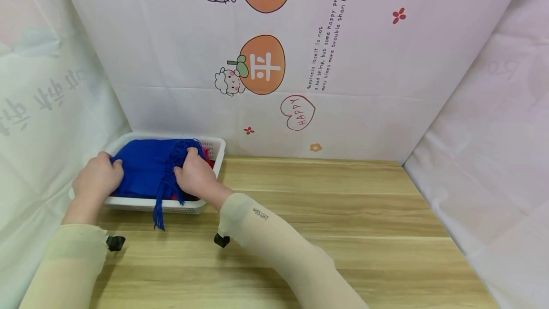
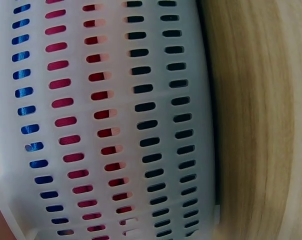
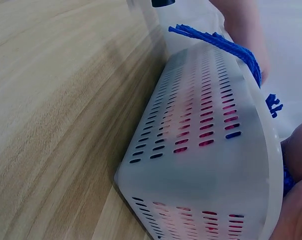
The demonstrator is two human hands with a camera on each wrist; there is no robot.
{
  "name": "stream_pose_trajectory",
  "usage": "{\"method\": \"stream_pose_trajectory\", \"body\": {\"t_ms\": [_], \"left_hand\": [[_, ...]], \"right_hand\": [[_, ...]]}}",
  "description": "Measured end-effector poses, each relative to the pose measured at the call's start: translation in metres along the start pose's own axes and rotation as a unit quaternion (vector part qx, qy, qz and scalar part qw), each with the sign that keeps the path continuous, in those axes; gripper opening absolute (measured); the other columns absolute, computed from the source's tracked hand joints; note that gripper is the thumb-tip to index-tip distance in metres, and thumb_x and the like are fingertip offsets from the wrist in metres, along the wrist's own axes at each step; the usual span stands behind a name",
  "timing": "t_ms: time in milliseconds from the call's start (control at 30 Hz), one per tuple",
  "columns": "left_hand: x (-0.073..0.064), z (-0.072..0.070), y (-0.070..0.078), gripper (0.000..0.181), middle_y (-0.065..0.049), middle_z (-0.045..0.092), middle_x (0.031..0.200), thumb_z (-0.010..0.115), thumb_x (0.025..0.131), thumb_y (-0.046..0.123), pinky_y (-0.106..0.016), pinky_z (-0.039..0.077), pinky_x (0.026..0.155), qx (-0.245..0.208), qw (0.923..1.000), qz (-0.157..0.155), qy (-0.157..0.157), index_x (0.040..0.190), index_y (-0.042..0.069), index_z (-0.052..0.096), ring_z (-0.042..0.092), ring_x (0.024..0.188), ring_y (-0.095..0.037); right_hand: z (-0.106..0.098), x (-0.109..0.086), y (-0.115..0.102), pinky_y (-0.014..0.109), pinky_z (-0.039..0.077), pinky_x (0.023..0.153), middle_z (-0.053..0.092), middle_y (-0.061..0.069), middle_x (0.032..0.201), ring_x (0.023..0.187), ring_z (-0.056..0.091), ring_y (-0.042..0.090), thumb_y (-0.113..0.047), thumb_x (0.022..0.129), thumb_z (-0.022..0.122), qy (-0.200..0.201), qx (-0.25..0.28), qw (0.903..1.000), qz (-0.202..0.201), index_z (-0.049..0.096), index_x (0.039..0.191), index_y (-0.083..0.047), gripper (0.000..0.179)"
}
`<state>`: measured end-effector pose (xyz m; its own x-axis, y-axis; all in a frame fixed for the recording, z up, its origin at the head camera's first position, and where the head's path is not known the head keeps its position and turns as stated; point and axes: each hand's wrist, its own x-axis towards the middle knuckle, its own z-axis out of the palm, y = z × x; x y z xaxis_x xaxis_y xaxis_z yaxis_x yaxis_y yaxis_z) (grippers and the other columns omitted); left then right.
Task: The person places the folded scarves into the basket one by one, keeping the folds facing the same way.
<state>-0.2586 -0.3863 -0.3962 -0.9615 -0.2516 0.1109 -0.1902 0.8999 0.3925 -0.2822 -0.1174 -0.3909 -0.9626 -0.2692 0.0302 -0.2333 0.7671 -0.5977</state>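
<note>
A folded blue scarf (image 1: 143,168) with a knotted fringe lies on top in a white plastic basket (image 1: 219,156) at the back left of the table. My left hand (image 1: 98,178) grips the scarf's left end at the basket's left side. At the other end, my right hand (image 1: 197,173) holds the fringed edge between thumb and fingers. Some fringe strands (image 3: 236,50) hang over the basket's near rim. Red and pink fabric (image 1: 210,156) peeks out beneath the scarf on the right, and shows through the slots of the basket wall (image 2: 76,120) in the left wrist view.
The basket stands on a wood-grain table (image 1: 343,213), close to the back wall covering (image 1: 364,123), a white printed sheet. Another white sheet (image 1: 43,108) rises at the left, near my left arm. Wood surface extends to the right of the basket.
</note>
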Motion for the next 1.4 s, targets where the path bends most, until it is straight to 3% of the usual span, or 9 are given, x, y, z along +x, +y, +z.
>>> {"method": "stream_pose_trajectory", "body": {"t_ms": [100, 167, 267, 333, 500, 633, 867, 1133, 1400], "left_hand": [[-0.002, 0.001, 0.001, 0.059, -0.05, 0.052, 0.122, 0.038, 0.117, 0.037, -0.075, 0.049, 0.067, 0.011, 0.9999, 0.002, 0.005, 0.129, -0.02, 0.045, 0.059, 0.104, -0.072], [-0.003, 0.001, 0.003, 0.057, -0.048, 0.05, 0.12, 0.039, 0.117, 0.035, -0.077, 0.048, 0.067, 0.018, 0.9998, 0.003, 0.014, 0.127, -0.021, 0.046, 0.057, 0.105, -0.072], [-0.006, 0.001, 0.006, 0.053, -0.047, 0.047, 0.119, 0.041, 0.115, 0.032, -0.078, 0.048, 0.067, 0.024, 0.9991, 0.006, 0.034, 0.124, -0.02, 0.047, 0.053, 0.108, -0.071], [-0.008, 0.002, 0.009, 0.05, -0.047, 0.045, 0.122, 0.043, 0.115, 0.029, -0.078, 0.047, 0.068, 0.027, 0.9984, 0.013, 0.048, 0.124, -0.02, 0.047, 0.05, 0.111, -0.069], [-0.009, 0.005, 0.017, 0.047, -0.045, 0.047, 0.135, 0.047, 0.114, 0.025, -0.081, 0.046, 0.082, 0.04, 0.994, 0.057, 0.084, 0.133, -0.018, 0.052, 0.047, 0.117, -0.067], [-0.007, 0.009, 0.022, 0.044, -0.042, 0.056, 0.139, 0.052, 0.114, 0.023, -0.081, 0.044, 0.094, 0.045, 0.9864, 0.112, 0.112, 0.135, -0.015, 0.058, 0.052, 0.12, -0.067], [-0.002, 0.013, 0.028, 0.046, -0.039, 0.058, 0.144, 0.054, 0.117, 0.027, -0.079, 0.043, 0.102, 0.04, 0.9822, 0.154, 0.1, 0.14, -0.012, 0.06, 0.054, 0.127, -0.065], [0.001, 0.019, 0.026, 0.044, -0.037, 0.057, 0.15, 0.052, 0.118, 0.024, -0.078, 0.04, 0.112, 0.052, 0.98, 0.173, 0.083, 0.144, -0.009, 0.062, 0.052, 0.136, -0.062], [0.004, 0.024, 0.024, 0.049, -0.039, 0.051, 0.157, 0.048, 0.12, 0.028, -0.075, 0.034, 0.12, 0.06, 0.9769, 0.197, 0.057, 0.148, -0.01, 0.061, 0.044, 0.146, -0.059]], "right_hand": [[-0.002, -0.001, 0.001, 0.032, 0.038, 0.04, 0.067, 0.003, 0.069, 0.039, 0.044, 0.017, -0.041, 0.116, 0.06, -0.004, 0.007, 1.0, -0.003, 0.029, 0.174, -0.016, 0.07], [-0.002, -0.002, 0.0, 0.032, 0.045, 0.047, 0.078, 0.003, 0.098, 0.05, 0.054, 0.016, -0.043, 0.116, 0.059, -0.001, 0.003, 1.0, -0.006, 0.032, 0.173, -0.015, 0.069], [-0.003, -0.004, 0.0, 0.028, 0.058, 0.073, 0.068, 0.004, 0.141, 0.09, 0.07, 0.014, -0.046, 0.116, 0.058, 0.015, -0.025, 0.9994, -0.019, 0.037, 0.17, -0.013, 0.067], [-0.003, -0.005, -0.001, 0.026, 0.057, 0.095, 0.055, 0.003, 0.156, 0.117, 0.066, 0.014, -0.049, 0.116, 0.057, 0.035, -0.062, 0.9971, -0.03, 0.042, 0.168, -0.013, 0.065], [-0.002, -0.009, -0.001, 0.028, 0.045, 0.115, 0.049, 0.005, 0.152, 0.134, 0.051, 0.016, -0.048, 0.116, 0.053, 0.082, -0.137, 0.9851, -0.063, 0.047, 0.164, -0.015, 0.059], [-0.002, -0.011, -0.004, 0.032, 0.038, 0.125, 0.045, 0.004, 0.164, 0.149, 0.045, 0.018, -0.049, 0.116, 0.051, 0.094, -0.173, 0.9749, -0.104, 0.049, 0.166, -0.019, 0.058], [0.003, -0.011, -0.013, 0.038, 0.025, 0.135, 0.045, 0.002, 0.171, 0.165, 0.031, 0.022, -0.062, 0.114, 0.048, 0.076, -0.275, 0.9338, -0.216, 0.057, 0.162, -0.026, 0.061], [0.006, -0.005, -0.024, 0.039, 0.015, 0.137, 0.037, -0.007, 0.177, 0.169, 0.021, 0.017, -0.077, 0.107, 0.049, 0.02, -0.295, 0.9346, -0.199, 0.046, 0.17, -0.03, 0.078], [0.009, 0.004, -0.015, 0.041, 0.01, 0.138, 0.028, -0.01, 0.18, 0.171, 0.013, 0.017, -0.087, 0.101, 0.046, -0.022, -0.311, 0.9352, -0.168, 0.033, 0.175, -0.032, 0.093]]}}
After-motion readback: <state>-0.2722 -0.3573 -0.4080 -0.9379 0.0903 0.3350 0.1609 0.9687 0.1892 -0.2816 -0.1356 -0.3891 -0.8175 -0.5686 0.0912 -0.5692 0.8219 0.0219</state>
